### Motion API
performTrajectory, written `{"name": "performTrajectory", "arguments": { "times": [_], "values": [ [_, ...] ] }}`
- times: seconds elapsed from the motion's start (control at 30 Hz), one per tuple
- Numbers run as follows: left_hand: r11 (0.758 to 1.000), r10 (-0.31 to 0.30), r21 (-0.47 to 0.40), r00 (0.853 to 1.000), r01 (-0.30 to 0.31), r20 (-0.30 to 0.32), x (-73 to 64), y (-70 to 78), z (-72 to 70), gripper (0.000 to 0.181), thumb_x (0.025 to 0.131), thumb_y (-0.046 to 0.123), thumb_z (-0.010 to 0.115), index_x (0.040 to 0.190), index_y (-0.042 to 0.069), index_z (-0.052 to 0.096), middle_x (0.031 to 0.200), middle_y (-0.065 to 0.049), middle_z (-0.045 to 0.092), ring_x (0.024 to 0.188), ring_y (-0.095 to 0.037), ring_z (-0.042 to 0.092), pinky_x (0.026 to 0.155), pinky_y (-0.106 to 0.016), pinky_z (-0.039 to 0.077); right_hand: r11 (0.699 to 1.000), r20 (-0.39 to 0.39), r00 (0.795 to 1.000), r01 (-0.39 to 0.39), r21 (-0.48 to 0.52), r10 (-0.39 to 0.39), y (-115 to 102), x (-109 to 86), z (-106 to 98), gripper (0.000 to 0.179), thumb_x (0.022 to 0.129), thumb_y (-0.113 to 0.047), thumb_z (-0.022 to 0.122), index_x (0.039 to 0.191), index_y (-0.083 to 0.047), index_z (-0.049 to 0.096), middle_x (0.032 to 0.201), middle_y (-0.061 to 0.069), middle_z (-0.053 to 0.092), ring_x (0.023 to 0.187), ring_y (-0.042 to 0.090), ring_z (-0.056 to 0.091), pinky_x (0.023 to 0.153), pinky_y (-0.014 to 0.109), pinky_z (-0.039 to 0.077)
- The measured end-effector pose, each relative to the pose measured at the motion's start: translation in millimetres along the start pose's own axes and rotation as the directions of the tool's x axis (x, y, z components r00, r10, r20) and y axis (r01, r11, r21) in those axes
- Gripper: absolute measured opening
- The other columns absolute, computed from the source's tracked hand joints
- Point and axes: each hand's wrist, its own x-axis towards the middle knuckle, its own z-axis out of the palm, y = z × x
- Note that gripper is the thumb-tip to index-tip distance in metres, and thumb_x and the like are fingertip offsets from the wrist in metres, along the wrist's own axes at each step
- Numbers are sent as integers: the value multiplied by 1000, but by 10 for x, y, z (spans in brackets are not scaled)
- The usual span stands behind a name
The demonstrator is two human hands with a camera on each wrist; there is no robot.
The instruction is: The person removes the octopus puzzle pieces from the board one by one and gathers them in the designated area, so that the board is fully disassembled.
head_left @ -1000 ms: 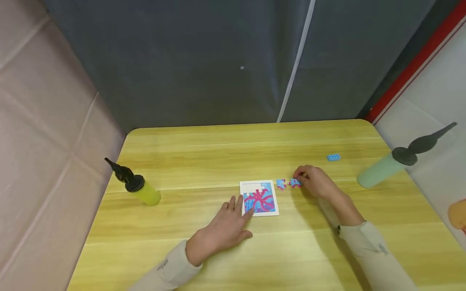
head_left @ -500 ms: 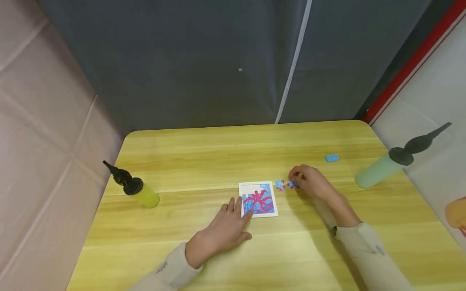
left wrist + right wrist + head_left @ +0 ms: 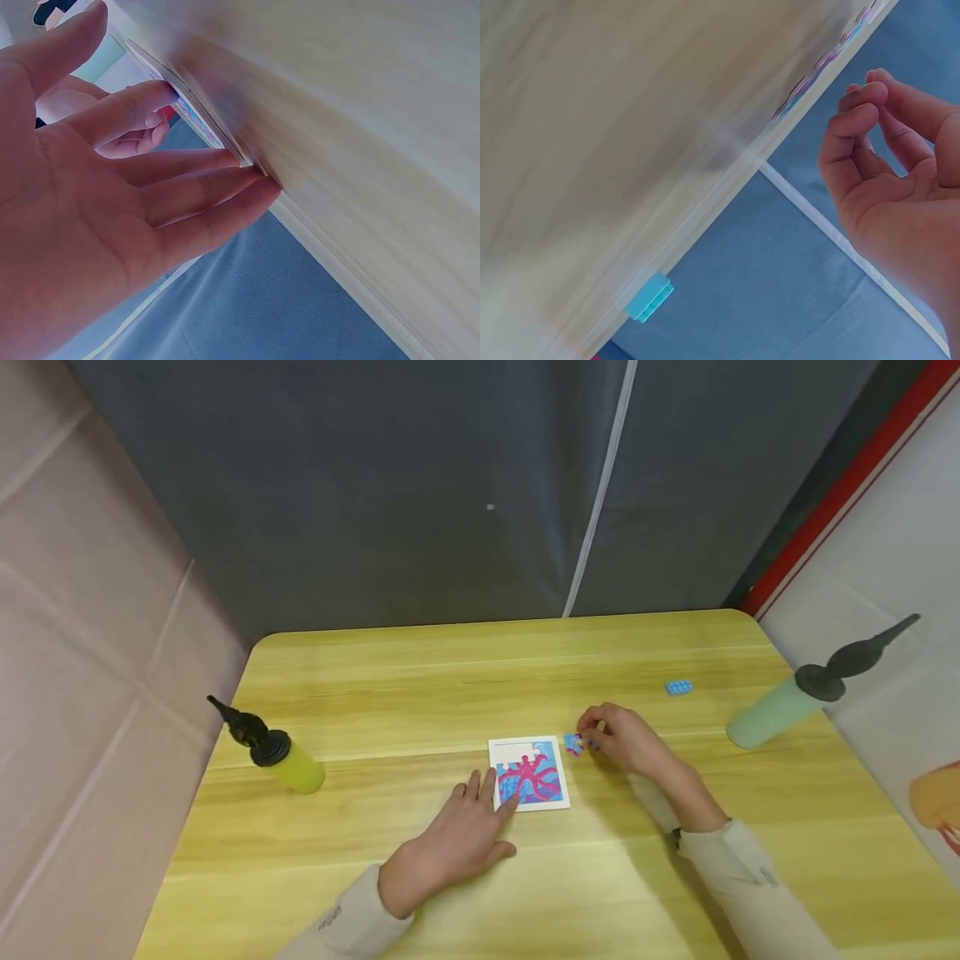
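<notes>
In the head view a small square puzzle board (image 3: 513,750) lies mid-table, its pink octopus picture (image 3: 536,781) filled in except for a white patch along the upper left. My left hand (image 3: 459,833) has its fingers straight, fingertips at the board's left edge and index finger on its lower part. Two blue-and-pink pieces lie right of the board: one piece (image 3: 573,744) in view, the other (image 3: 594,746) mostly covered by my right hand (image 3: 626,742). In the right wrist view that hand (image 3: 900,150) has curled fingers with nothing between them; pieces (image 3: 810,88) lie on the tabletop.
A blue toy brick (image 3: 678,687) lies farther back on the right. At the table's left stands a yellow bottle (image 3: 298,770) with a black top, at the right a pale green bottle (image 3: 772,714). A grey curtain (image 3: 412,510) hangs behind the table's far edge.
My right hand has moved left from the right-hand piece toward the piece beside the board, covering more of the right one. The left hand stays on the board.
</notes>
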Motion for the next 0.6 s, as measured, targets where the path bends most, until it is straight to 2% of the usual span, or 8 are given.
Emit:
{"name": "performTrajectory", "arguments": {
  "times": [0.23, 0.37, 0.6],
  "values": [
    [1000, 1, 14, 1000, -1, 5, 8, 3, 8, 67, 100, 51, 62, 156, 17, 48, 161, -33, 36, 147, -50, 41, 114, -55, 45, 999, -7, 999, 45, -18, -45, -68, -11, 50, 11, 101, -5, 62, 104, -5, 72, 96, 7, 68, 77, 16, 54, 69, 27, 47],
    [1000, -4, 16, 1000, 4, 5, 14, 6, 2, 67, 99, 51, 63, 155, 17, 49, 160, -33, 37, 147, -50, 41, 114, -55, 45, 997, -10, 997, 76, -29, -76, -102, 3, 76, 10, 100, -5, 63, 103, -4, 73, 92, 6, 67, 74, 15, 54, 66, 26, 47],
    [1000, -8, 26, 1000, 8, 1, 20, 5, 7, 67, 99, 52, 63, 155, 17, 49, 160, -33, 37, 146, -50, 42, 114, -55, 44, 997, 10, 997, 82, -9, -81, -160, 22, 119, 11, 101, -5, 63, 106, -4, 73, 93, 6, 67, 70, 12, 56, 63, 24, 47]
  ]
}}
